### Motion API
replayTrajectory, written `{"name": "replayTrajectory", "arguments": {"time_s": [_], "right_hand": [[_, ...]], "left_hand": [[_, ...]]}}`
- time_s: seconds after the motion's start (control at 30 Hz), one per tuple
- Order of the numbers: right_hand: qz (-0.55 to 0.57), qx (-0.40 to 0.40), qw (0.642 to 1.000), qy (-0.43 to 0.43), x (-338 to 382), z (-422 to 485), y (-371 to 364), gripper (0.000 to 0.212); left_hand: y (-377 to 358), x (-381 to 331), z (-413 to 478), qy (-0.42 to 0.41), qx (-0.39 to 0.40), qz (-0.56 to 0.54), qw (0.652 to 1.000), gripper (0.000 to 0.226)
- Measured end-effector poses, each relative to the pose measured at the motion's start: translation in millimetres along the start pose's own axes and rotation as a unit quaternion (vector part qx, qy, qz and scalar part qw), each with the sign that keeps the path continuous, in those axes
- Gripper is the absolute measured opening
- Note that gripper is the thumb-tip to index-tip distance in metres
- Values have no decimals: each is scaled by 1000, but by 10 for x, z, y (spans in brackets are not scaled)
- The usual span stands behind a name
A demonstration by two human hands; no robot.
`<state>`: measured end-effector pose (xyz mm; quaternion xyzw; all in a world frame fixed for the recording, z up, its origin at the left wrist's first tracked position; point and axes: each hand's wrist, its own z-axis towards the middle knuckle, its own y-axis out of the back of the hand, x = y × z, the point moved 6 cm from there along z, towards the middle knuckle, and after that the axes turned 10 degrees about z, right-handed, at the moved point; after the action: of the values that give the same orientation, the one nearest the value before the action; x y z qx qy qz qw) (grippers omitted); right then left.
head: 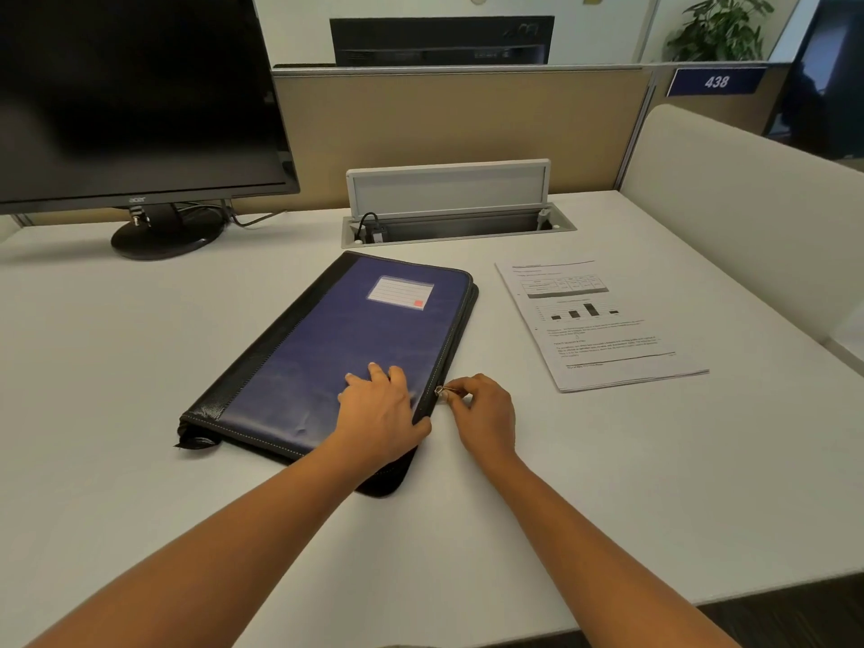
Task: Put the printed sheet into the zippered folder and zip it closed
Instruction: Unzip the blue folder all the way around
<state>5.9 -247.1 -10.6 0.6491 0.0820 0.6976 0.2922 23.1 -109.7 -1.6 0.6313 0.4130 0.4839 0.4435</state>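
A blue zippered folder with a black spine and a white label lies flat on the white desk, lid down. My left hand lies flat on its near right corner, fingers spread and pressing the cover. My right hand sits just beside the folder's right edge and pinches the small metal zipper pull between thumb and fingers. The printed sheet, with a table, a bar chart and text, lies on the desk to the right of the folder, apart from it.
A dark monitor on a round stand fills the back left. An open cable tray with a raised lid sits behind the folder. A beige partition runs along the back and a white divider along the right.
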Motion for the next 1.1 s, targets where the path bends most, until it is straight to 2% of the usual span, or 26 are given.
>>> {"name": "replayTrajectory", "arguments": {"time_s": [0.27,0.7,0.93,1.1], "right_hand": [[-13,-18,1000,-7,-15,40,-59,20],[19,-56,995,-75,-39,362,-128,20],[19,-72,994,-77,-52,566,-107,18],[4,-44,998,-39,-61,540,-125,20]], "left_hand": [[-35,-37,22,-13,48,-50,997,76],[-80,-37,-1,-8,51,-47,998,74],[-101,-42,20,-16,60,-28,998,74],[-121,-41,43,-18,60,-34,997,73]]}}
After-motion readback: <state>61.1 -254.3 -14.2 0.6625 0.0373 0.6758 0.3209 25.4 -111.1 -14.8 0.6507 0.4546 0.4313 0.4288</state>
